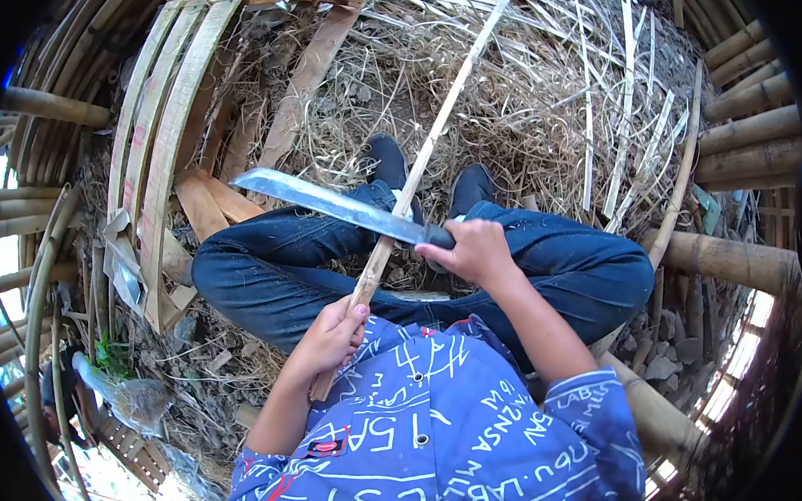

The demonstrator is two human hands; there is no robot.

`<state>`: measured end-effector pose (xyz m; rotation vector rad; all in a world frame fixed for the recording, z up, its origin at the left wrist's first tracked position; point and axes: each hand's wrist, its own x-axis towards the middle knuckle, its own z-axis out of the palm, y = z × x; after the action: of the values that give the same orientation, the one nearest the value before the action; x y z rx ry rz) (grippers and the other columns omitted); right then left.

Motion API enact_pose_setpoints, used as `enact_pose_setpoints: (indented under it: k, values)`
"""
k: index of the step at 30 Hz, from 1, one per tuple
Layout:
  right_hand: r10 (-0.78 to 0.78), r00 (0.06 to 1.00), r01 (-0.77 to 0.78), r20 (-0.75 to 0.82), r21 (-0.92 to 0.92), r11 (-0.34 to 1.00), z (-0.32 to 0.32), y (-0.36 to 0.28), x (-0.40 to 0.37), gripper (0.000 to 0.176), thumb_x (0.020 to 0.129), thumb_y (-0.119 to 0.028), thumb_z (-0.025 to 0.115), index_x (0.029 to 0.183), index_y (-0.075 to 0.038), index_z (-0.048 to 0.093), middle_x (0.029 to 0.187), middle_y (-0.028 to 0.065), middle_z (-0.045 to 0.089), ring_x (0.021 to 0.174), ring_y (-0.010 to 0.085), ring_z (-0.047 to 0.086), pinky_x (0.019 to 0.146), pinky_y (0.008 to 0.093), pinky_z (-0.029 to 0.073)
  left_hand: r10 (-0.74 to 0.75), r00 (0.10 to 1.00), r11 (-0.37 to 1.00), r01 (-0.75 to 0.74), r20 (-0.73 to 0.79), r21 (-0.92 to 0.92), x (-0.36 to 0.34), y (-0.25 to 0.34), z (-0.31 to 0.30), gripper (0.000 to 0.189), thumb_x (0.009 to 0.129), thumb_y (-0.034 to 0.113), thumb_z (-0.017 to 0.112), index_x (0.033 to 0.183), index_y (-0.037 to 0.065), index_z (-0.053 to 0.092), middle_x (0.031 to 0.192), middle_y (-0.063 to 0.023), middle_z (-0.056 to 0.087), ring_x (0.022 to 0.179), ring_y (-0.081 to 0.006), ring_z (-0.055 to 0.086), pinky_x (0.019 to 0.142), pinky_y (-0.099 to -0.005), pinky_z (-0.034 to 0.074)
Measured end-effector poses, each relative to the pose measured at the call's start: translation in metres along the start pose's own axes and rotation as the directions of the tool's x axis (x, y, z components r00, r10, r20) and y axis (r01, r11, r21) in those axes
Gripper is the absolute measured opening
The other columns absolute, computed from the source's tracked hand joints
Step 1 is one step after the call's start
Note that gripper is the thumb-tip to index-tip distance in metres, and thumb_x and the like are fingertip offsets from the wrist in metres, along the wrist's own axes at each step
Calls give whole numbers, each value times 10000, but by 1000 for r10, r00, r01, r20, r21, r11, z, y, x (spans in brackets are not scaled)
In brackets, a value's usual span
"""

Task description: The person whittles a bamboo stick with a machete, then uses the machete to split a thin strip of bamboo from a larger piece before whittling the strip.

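My left hand [329, 336] grips the near end of a long thin bamboo strip [440, 128] that slants up and away to the upper right, passing between my shoes. My right hand [477, 250] is closed around the dark handle of a large machete [323, 198]. Its wide steel blade points left and lies across the strip, touching it just above my left knee. I sit with legs in dark jeans bent, black shoes [386, 160] planted on the littered ground.
Curved split bamboo slats [158, 127] lean at the left. Thick bamboo poles [732, 258] lie at the right and along both edges. Thin cut strips [627, 88] and dry shavings cover the ground ahead. A clear plastic bottle [98, 376] lies at lower left.
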<state>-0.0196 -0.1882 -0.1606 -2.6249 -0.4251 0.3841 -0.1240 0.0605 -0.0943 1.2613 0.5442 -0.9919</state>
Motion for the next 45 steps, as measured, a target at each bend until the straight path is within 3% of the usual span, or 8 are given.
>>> enact_pose_setpoints:
  k: [13, 17, 23, 26, 29, 34, 40, 45]
  values:
    - [233, 968, -243, -89, -130, 961, 5, 77, 90, 755, 789, -781, 496, 836, -67, 734, 766, 189, 697, 758, 344, 700, 705, 453, 541, -70, 997, 996, 68, -24, -58, -25, 9, -8, 192, 1048, 251, 407, 945, 93, 443, 597, 66, 346, 452, -20, 317, 377, -197, 290]
    - [572, 813, -565, -104, 97, 820, -13, 113, 111, 785, 812, -763, 485, 899, -25, 735, 870, 228, 703, 886, 388, 688, 804, 473, 523, -92, 996, 993, 93, 21, -75, -41, 3, -11, 199, 1047, 257, 408, 945, 90, 444, 599, 67, 346, 448, -22, 314, 377, -198, 290]
    - [476, 877, -474, -67, 41, 879, -18, 107, 92, 763, 829, -733, 495, 818, -4, 722, 848, 250, 693, 885, 397, 684, 796, 487, 517, -86, 996, 992, 87, 15, -94, -24, 0, -10, 204, 1051, 255, 394, 945, 86, 438, 589, 65, 347, 433, -24, 307, 371, -201, 305]
    - [398, 918, -390, 9, 217, 895, 0, 70, 58, 684, 840, -667, 560, 730, -5, 688, 661, 204, 650, 630, 351, 647, 634, 440, 505, -41, 999, 998, 41, 13, -39, -13, 9, -9, 214, 1054, 255, 378, 947, 78, 433, 581, 68, 335, 429, -24, 303, 363, -204, 306]
    - [290, 946, -320, 144, 296, 900, 9, 22, 28, 652, 825, -675, 563, 851, -46, 733, 748, 248, 668, 788, 430, 666, 714, 492, 518, -11, 1000, 999, 11, 19, -47, -1, 9, -9, 208, 1055, 245, 373, 938, 87, 440, 608, 69, 352, 459, -22, 317, 380, -203, 321]
    - [214, 954, -285, 208, 427, 858, 18, -17, -7, 635, 811, -657, 599, 730, -37, 706, 635, 212, 638, 671, 397, 660, 648, 474, 521, -18, 1000, 999, 19, 16, -41, 9, 12, -9, 209, 1054, 247, 379, 938, 83, 436, 594, 69, 343, 441, -23, 307, 369, -204, 313]
    - [25, 998, -37, 56, 219, 975, 21, -12, -3, 707, 780, -714, 583, 647, -24, 661, 586, 195, 619, 600, 367, 655, 556, 463, 512, 21, 1000, 999, -21, -9, -37, 18, 12, -5, 206, 1054, 252, 385, 939, 89, 436, 590, 69, 342, 431, -21, 302, 360, -200, 303]
    - [89, 996, -90, 11, 67, 994, 11, 17, 29, 691, 768, -742, 575, 707, -64, 695, 638, 187, 653, 642, 350, 677, 584, 464, 520, 6, 999, 1000, -6, -37, -11, 11, 6, -5, 205, 1054, 250, 388, 939, 87, 436, 595, 62, 349, 432, -23, 309, 358, -202, 303]
